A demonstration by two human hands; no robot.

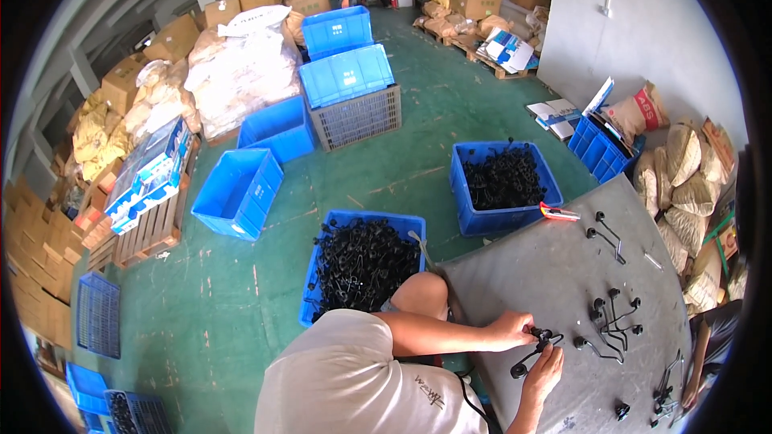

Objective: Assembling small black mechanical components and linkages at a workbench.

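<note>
Left hand (512,326): fingers pinched together on the upper end of a black bent-wire plastic part with round knobs (534,348). Right hand (546,371): fingers curled against the same part from below, near its lower knob. The part is held just over the grey tabletop (531,273), at its near edge.

A small cluster of similar black parts (615,317) lies on the table just right of the hands; exact count cannot be told. Two blue plastic crates of black parts stand on the green floor: one (366,261) beside the person's knee, one (503,185) at the table's far edge. A red-handled tool (557,212) rests by that crate.

Tan sacks (683,169) are piled at right; brown cardboard cartons (173,36) stack along the left wall.
</note>
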